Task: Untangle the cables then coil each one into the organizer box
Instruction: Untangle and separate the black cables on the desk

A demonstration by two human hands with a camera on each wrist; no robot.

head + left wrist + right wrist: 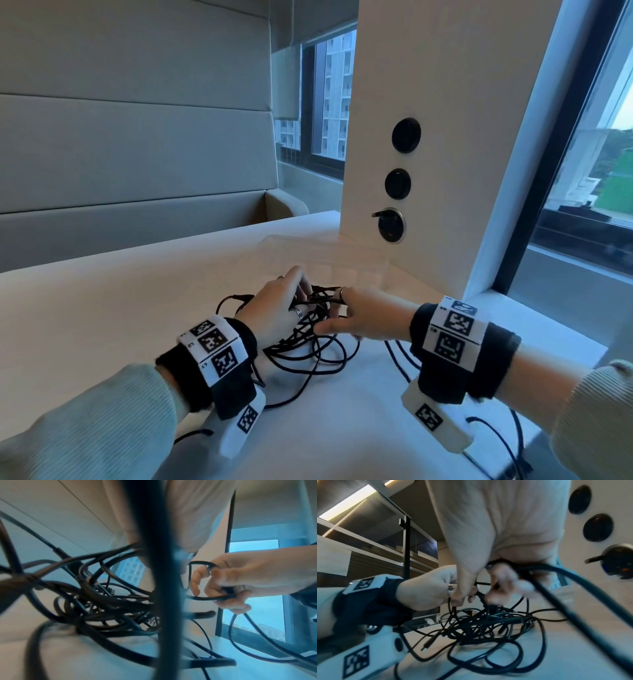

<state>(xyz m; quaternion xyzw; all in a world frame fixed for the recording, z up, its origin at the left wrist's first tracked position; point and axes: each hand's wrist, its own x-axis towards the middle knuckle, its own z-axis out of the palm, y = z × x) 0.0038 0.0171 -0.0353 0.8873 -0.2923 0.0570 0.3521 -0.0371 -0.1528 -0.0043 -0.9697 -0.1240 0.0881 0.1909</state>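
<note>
At the left of the white table (102,308) the left hand (274,308) reaches forward into the tangle of black cables (308,346), its fingers (456,600) curled down and pinching a thin strand at the top of the heap, as the right wrist view shows. The tangle lies between and just below both hands, with loose loops spilling toward the person and one plug end (428,643) lying free on the table. To the right, the right hand (363,318) comes in from the side, its fingers (226,586) closed round a loop of cable that arcs back toward the knot (a second strand trails down from it toward the table edge). Both hands sit about equally near the knot, so the coming pull likely turns on drawing the two held strands apart, left against right. No organizer box can be made out for certain. Further right stands a white pillar (428,137) with round sockets (406,134).
</note>
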